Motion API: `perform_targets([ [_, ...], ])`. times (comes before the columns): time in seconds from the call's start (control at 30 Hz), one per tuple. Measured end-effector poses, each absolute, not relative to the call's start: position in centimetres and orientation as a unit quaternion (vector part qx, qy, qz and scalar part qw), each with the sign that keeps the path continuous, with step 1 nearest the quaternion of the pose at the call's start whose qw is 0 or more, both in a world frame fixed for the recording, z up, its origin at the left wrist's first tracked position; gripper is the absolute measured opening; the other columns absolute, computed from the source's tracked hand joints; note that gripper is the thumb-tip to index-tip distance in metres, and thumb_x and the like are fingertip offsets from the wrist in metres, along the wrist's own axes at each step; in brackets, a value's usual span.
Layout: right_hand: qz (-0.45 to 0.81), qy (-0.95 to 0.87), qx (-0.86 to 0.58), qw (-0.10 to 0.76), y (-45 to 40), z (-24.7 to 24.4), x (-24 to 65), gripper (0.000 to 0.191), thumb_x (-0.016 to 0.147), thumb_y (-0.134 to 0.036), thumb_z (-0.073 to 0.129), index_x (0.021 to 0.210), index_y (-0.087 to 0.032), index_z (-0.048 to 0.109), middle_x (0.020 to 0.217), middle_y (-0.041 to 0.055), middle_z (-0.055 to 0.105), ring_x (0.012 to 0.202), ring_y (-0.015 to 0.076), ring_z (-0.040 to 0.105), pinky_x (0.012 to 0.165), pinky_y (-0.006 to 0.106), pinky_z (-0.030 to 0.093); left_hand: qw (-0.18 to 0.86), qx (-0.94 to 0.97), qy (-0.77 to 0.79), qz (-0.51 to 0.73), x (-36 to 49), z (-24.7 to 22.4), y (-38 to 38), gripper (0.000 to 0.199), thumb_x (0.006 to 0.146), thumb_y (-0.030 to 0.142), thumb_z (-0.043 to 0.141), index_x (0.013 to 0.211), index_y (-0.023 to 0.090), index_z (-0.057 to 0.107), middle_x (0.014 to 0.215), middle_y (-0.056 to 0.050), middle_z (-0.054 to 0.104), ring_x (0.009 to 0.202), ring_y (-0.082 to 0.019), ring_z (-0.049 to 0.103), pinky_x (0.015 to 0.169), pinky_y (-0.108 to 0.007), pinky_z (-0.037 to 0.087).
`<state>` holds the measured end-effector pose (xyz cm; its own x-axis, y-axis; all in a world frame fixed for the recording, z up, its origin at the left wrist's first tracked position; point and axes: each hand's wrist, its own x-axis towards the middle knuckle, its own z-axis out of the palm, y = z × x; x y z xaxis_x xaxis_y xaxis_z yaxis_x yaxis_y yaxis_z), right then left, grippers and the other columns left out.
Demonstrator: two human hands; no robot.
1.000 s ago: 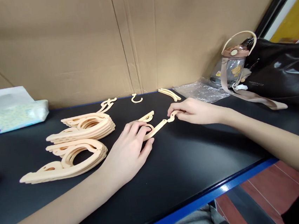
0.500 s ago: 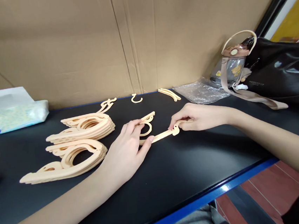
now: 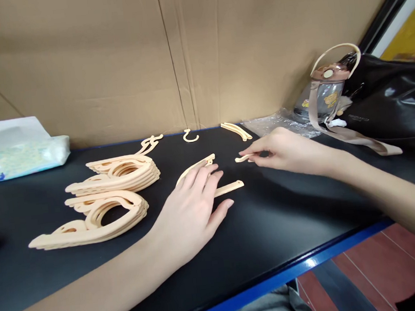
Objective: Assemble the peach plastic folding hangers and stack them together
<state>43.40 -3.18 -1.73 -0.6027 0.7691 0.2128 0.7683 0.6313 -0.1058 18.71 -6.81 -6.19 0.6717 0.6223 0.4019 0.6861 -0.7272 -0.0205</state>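
My left hand (image 3: pixel 193 203) lies palm down with its fingers outstretched over a cream plastic folding-hanger piece. Two narrow arms of that piece show past the fingers: an upper arm (image 3: pixel 194 169) and a lower arm (image 3: pixel 230 188) with a small hole at its end. The middle of the piece is hidden under my hand. Raised a little to the right, my right hand (image 3: pixel 278 152) pinches a small cream hanger hook (image 3: pixel 242 159), mostly covered by the fingers. It is apart from the lower arm's end.
Two stacks of folded hangers, a rear stack (image 3: pixel 132 175) and a front stack (image 3: pixel 114 218), lie at left. Behind are several hooks (image 3: pixel 150 142), a single hook (image 3: pixel 190 136) and curved strips (image 3: pixel 237 131). A tissue pack (image 3: pixel 27 155), water bottle (image 3: pixel 324 95) and black bag (image 3: pixel 393 103) stand around.
My right hand has lifted the hook off the lower arm's end, moving it up and away. My left hand has shifted slightly right, its fingers spread further over the hanger piece.
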Motion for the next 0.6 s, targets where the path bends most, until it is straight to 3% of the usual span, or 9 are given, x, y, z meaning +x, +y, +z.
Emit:
perform_targets([
  [0.13, -0.139, -0.884, -0.442, 0.067, -5.3, -3.7, 43.2, 0.03, 0.094, -0.015, 0.047, 0.116, -0.012, 0.067, 0.094, 0.0102, 0.074, 0.079, 0.0236, 0.069, 0.061, 0.03, 0.043, 0.041, -0.915, -0.363, -0.173, 20.2, -6.3, -6.5, 0.037, 0.096, 0.035, 0.048, 0.124, 0.011, 0.053, 0.131, -0.014, 0.056, 0.126, -0.029, 0.047, 0.104, -0.047, 0.044],
  [0.27, -0.191, -0.886, -0.42, 0.042, -6.6, -5.3, 42.9, 0.029, 0.093, -0.01, 0.049, 0.118, -0.009, 0.065, 0.089, 0.0092, 0.073, 0.073, 0.0219, 0.068, 0.054, 0.029, 0.041, 0.007, -0.916, -0.359, -0.178, 21.6, -6.6, -5.6, 0.019, 0.095, 0.026, 0.049, 0.108, 0.015, 0.058, 0.123, -0.011, 0.058, 0.117, -0.027, 0.053, 0.097, -0.044, 0.048],
  [0.4, -0.162, -0.895, -0.408, 0.08, -6.5, -5.7, 42.8, 0.024, 0.097, -0.017, 0.047, 0.107, -0.014, 0.068, 0.093, 0.008, 0.072, 0.08, 0.0193, 0.066, 0.06, 0.028, 0.044, -0.041, -0.915, -0.345, -0.204, 22.1, -6.9, -5.3, 0.015, 0.095, 0.016, 0.042, 0.092, 0.017, 0.056, 0.111, -0.008, 0.06, 0.107, -0.024, 0.056, 0.087, -0.039, 0.05],
  [0.6, -0.024, -0.894, -0.413, 0.172, -6.0, -5.6, 43.0, 0.019, 0.096, -0.027, 0.053, 0.091, -0.016, 0.068, 0.095, 0.0072, 0.069, 0.087, 0.0198, 0.061, 0.078, 0.032, 0.046, -0.054, -0.902, -0.362, -0.229, 21.8, -7.0, -5.6, 0.013, 0.096, 0.019, 0.042, 0.092, 0.019, 0.054, 0.097, -0.004, 0.06, 0.095, -0.023, 0.055, 0.084, -0.042, 0.045],
])
